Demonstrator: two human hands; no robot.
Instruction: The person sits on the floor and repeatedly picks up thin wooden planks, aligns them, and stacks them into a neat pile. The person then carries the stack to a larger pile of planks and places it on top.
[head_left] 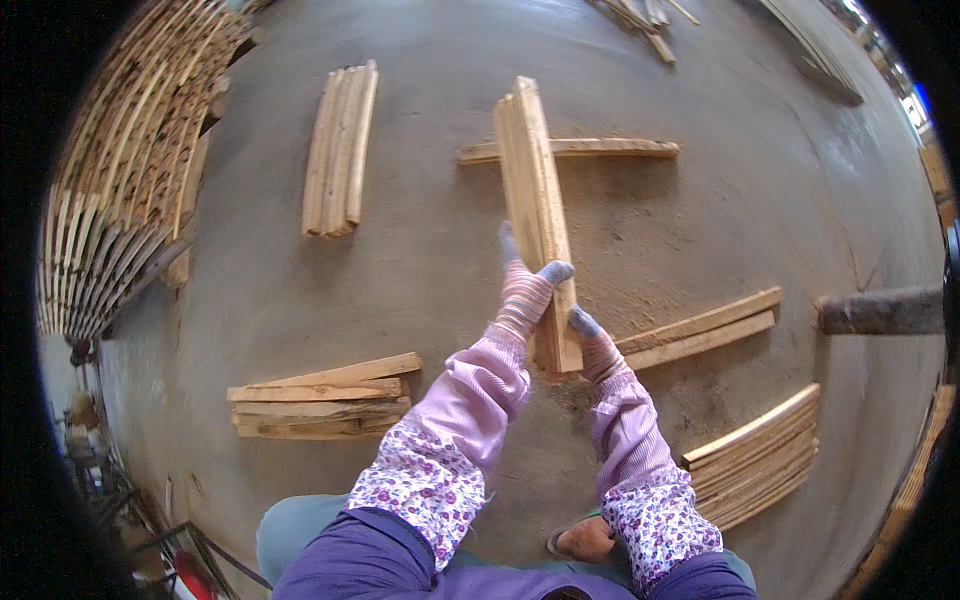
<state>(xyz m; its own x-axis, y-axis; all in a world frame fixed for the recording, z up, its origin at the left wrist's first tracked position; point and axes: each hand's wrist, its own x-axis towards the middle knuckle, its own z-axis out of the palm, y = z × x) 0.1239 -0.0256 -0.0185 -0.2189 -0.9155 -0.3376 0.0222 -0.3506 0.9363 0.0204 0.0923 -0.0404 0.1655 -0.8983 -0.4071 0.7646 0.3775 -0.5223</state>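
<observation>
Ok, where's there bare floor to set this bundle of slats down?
Both hands, left hand and right hand, grip the held bundle. Bare concrete lies between the upper-left slat pile and the bundle, and right of the single crosswise slat. Crowded: lower right, where the angled pair and the fanned stack lie, and the lower-left pile.

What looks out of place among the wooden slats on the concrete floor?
Mostly tidy. The pale wooden slat bundle at lower left is ragged, its top slat skewed. A single thin slat lies alone crosswise behind the held bundle of slats.

Slat piles [338, 150] on concrete floor [740, 200]; perhaps racked slats [120, 180] left.
</observation>
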